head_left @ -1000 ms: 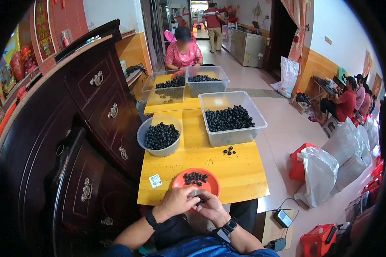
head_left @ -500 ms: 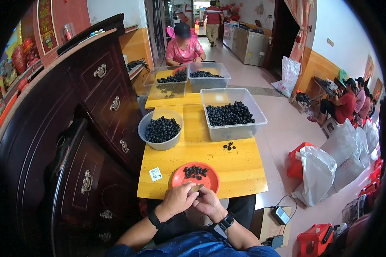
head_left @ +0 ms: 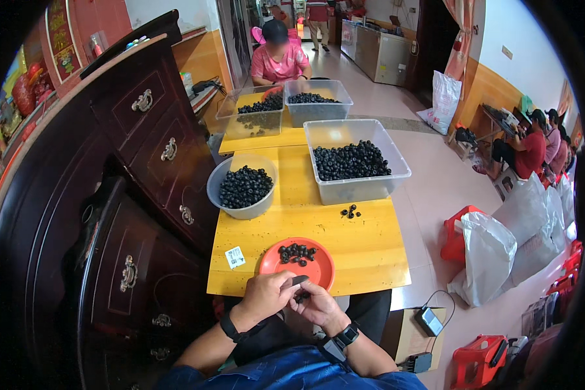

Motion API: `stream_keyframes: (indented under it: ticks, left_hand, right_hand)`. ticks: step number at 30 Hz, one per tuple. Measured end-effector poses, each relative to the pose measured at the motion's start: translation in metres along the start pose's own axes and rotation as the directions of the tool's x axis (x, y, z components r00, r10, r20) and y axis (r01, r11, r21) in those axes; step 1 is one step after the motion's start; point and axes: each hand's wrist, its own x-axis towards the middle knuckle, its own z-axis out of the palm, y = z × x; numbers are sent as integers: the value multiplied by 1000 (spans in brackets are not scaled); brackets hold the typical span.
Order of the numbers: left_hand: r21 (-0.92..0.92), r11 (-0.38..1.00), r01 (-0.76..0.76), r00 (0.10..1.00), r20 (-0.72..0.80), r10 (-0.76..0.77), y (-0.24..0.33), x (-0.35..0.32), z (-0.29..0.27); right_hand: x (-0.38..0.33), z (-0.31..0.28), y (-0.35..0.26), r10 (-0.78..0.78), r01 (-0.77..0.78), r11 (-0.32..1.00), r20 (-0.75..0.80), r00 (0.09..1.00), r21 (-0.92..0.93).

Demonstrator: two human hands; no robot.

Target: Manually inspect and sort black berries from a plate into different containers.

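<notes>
Head view: your left hand (head_left: 266, 296) and right hand (head_left: 318, 305) pinch one dark fruit (head_left: 299, 281); few lie on the orange plate (head_left: 322, 273), the clear bin (head_left: 357, 188) remains heaped.

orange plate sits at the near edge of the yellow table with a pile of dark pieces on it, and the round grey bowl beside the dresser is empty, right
Not quite: the head view shows the grey bowl full of dark pieces, not empty. The orange plate does sit at the near edge of the yellow table with a small pile on it.

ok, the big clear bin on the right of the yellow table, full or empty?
Partly full. The clear bin holds a heap of small dark round pieces covering its floor, well below the rim; the upper walls show bare.
</notes>
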Motion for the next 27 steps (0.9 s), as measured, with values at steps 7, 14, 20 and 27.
stream_keyframes:
  ticks: [7,14,20,27]
  left_hand:
    - [-472,867,158,987,53,-151,7,11,-7]
    - [-792,561,242,969,167,-182,-26,6,-3]
    - [-809,557,186,970,62,-233,-27,-8,1]
    - [-798,565,207,967,79,-242,8,-18,-5]
  right_hand:
    - [4,17,-8,58,-68,994,122,991,85]
    - [10,37,-7,82,-84,996,104,991,17]
    - [5,39,4,-37,65,986,183,982,-152]
    - [-17,44,11,-72,90,987,132,989,-130]
